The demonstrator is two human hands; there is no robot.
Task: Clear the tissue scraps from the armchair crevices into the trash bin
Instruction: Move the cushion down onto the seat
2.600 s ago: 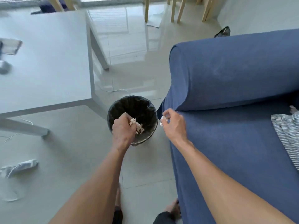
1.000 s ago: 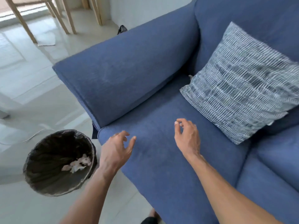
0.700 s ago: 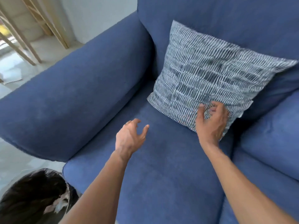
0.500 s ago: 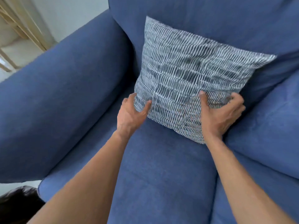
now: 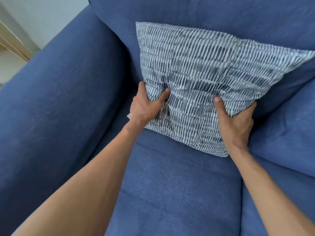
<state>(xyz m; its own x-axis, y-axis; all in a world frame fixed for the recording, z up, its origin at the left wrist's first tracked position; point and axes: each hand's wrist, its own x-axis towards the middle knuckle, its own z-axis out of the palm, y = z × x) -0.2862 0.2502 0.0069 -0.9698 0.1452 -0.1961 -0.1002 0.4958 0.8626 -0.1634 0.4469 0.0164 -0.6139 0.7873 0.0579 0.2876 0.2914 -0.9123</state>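
Observation:
A blue armchair [image 5: 170, 176] fills the view. A grey-and-white striped cushion [image 5: 204, 68] leans against its backrest. My left hand [image 5: 146, 106] grips the cushion's lower left edge, thumb pressed into the fabric. My right hand [image 5: 237, 120] grips its lower right edge the same way. A small pale corner [image 5: 129, 115] shows at the seat crevice just left of my left wrist; I cannot tell if it is tissue or cushion fabric. The trash bin is out of view.
The left armrest [image 5: 59, 99] rises beside the seat. A second blue seat cushion [image 5: 286, 137] lies to the right. A white wall and a strip of pale floor [image 5: 8, 65] show at the upper left.
Both hands dropped tissue into the bin, then swung over to the seat and took hold of the cushion's lower edges. My view turned from the bin to the backrest.

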